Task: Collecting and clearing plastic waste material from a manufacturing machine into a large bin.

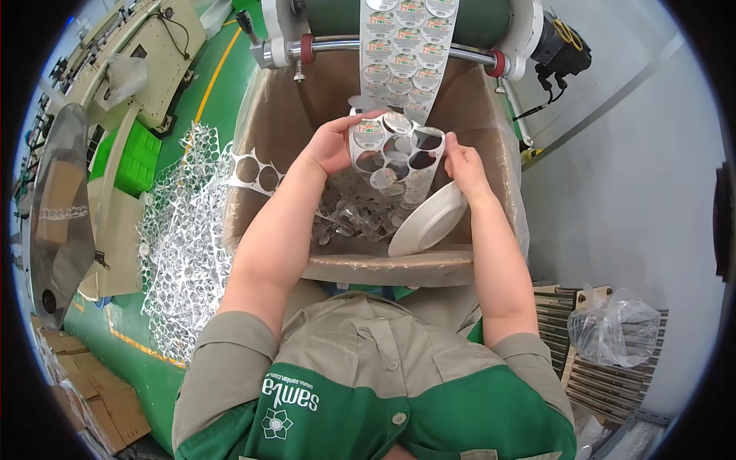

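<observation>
A printed strip of round die-cut lids [406, 57] hangs from the machine's roller into a large lined box. Between my hands, its lower part is a perforated sheet [369, 136], with some printed discs still in place and several round holes. My left hand [335, 146] grips the sheet's left edge, fingers along the top. My right hand [466, 164] is closed, pinching the right edge; its fingertips are partly hidden. Just below my right hand, a white shallow dish [431, 222] leans tilted inside the box. Loose round lids [353, 218] lie in a heap at the box's bottom.
The brown box [280, 115] has a clear plastic liner. A metal bar [337, 46] with red collars crosses above it. Perforated scrap webbing [188, 253] piles on the green floor at left, near a green crate [126, 157]. A slatted rack [613, 368] stands at lower right.
</observation>
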`<state>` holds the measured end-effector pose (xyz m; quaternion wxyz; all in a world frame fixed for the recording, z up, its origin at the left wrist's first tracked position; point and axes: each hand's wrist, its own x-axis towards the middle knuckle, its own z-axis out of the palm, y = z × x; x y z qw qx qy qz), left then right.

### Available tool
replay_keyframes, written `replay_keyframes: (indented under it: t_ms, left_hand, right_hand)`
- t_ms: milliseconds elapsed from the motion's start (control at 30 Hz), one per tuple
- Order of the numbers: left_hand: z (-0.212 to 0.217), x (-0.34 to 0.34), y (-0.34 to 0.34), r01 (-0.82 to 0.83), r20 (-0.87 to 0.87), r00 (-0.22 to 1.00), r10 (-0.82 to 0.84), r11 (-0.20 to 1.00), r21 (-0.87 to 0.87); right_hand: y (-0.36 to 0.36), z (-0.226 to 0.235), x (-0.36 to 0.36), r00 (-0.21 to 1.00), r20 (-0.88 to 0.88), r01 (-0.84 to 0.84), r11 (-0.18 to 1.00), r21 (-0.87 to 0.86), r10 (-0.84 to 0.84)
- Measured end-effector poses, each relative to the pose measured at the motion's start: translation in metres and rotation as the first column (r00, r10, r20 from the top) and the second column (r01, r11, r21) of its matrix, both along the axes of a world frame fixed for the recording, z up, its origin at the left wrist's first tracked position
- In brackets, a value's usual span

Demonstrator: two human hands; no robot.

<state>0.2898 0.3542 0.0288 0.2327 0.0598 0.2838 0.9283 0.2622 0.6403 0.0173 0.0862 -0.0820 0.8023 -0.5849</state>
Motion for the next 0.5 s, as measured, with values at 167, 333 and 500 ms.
replay_keyframes:
  t_ms: [167,333,500]
  left_hand:
    - [0.007,0.008,0.001,0.09,-0.062,0.994,-0.089,0.996,0.027]
    - [-0.014,-0.005,-0.003,0.392,-0.027,0.914,-0.405,0.865,0.314]
    - [-0.02,-0.001,-0.002,0.262,0.285,0.927,-0.246,0.965,-0.022]
  right_hand:
    - [-0.002,0.012,-0.001,0.988,0.153,0.015,0.977,-0.21,0.018]
    - [-0.005,0.021,0.007,0.986,0.062,-0.103,0.862,-0.497,0.154]
    - [-0.003,0.017,0.007,0.976,-0.014,-0.201,0.867,-0.456,0.219]
